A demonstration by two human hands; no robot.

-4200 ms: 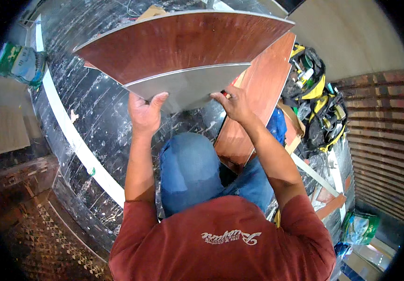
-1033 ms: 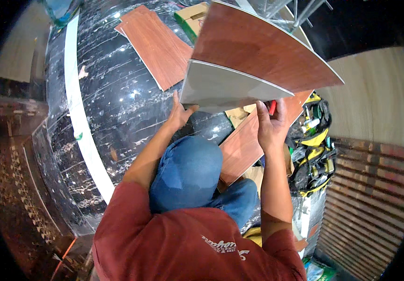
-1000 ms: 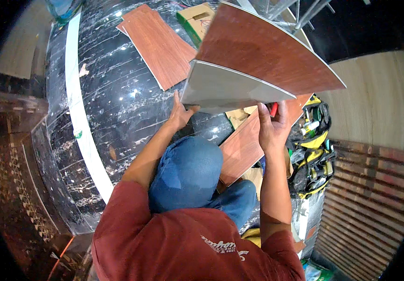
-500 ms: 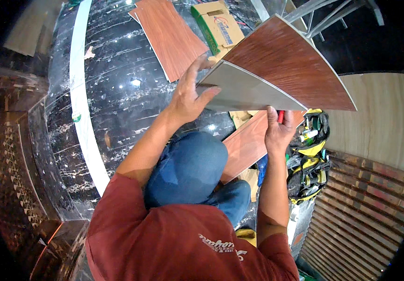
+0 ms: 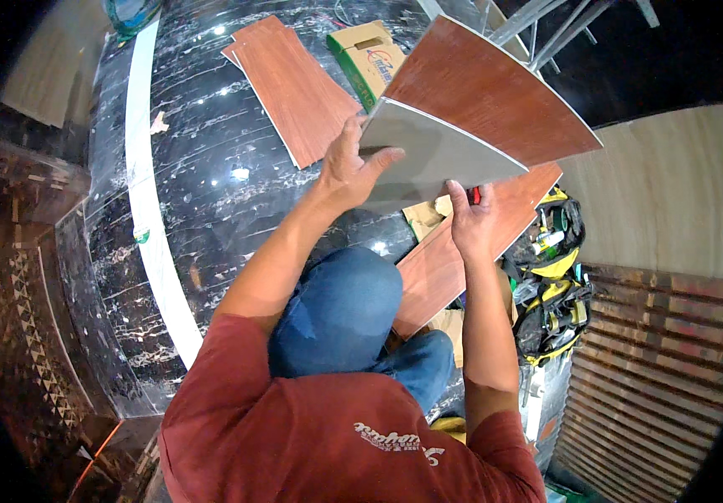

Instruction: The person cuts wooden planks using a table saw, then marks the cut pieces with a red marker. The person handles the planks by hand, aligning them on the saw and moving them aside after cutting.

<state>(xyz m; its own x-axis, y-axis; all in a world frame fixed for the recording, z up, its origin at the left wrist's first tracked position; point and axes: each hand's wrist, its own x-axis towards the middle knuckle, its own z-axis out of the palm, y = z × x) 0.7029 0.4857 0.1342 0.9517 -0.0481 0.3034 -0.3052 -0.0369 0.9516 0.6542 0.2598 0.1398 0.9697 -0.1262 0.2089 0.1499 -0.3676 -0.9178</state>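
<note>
A grey-faced section of a floor plank [image 5: 437,155] is held up in front of me. Behind its white edge rises a reddish-brown wood-grain section [image 5: 495,92]; whether both are one bent plank I cannot tell. My left hand [image 5: 349,172] grips the left edge of the grey section, its thumb across the face. At the lower edge, my right hand [image 5: 472,222] pinches the plank with thumb and fingers. A small red object [image 5: 474,195], its kind hidden, sticks out between those fingers.
More wood-grain planks [image 5: 298,92] lie ahead on the black marbled floor, beside an opened cardboard box [image 5: 370,59]. Another plank stack [image 5: 437,281] is by my knee. Black-and-yellow tool bags [image 5: 554,314] stand at right, near metal legs [image 5: 537,29]. A white strip [image 5: 145,168] runs along the left.
Both hands and the held plank have shifted a little left in the picture, the right hand also slightly up. The grip of each hand looks the same.
</note>
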